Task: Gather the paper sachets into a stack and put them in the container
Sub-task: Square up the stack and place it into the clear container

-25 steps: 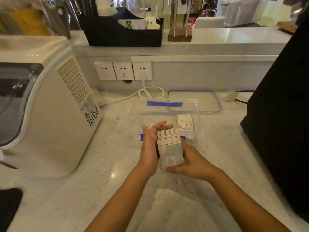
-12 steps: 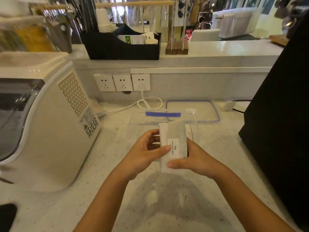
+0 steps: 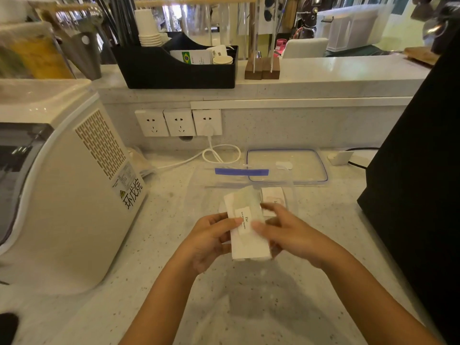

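A stack of white paper sachets (image 3: 245, 235) with a small printed label on its top face is held flat above the counter, tilted slightly left. My left hand (image 3: 207, 239) grips its left edge with the thumb on top. My right hand (image 3: 286, 232) is at its right side, blurred, with the thumb on the top face. Behind the stack stands a clear plastic container (image 3: 199, 192) with a blue strip (image 3: 241, 172) on its far wall. Another sachet (image 3: 272, 196) with a pink print stands inside it.
A white appliance (image 3: 64, 195) fills the left side. A large black object (image 3: 418, 170) blocks the right. The container's clear lid (image 3: 286, 165) lies flat behind it, near a coiled white cable (image 3: 219, 155) and wall sockets (image 3: 179, 122).
The stack was turned from standing on edge to lying label-up. My right hand has shifted from under the stack to its right side, and the stack now tilts left.
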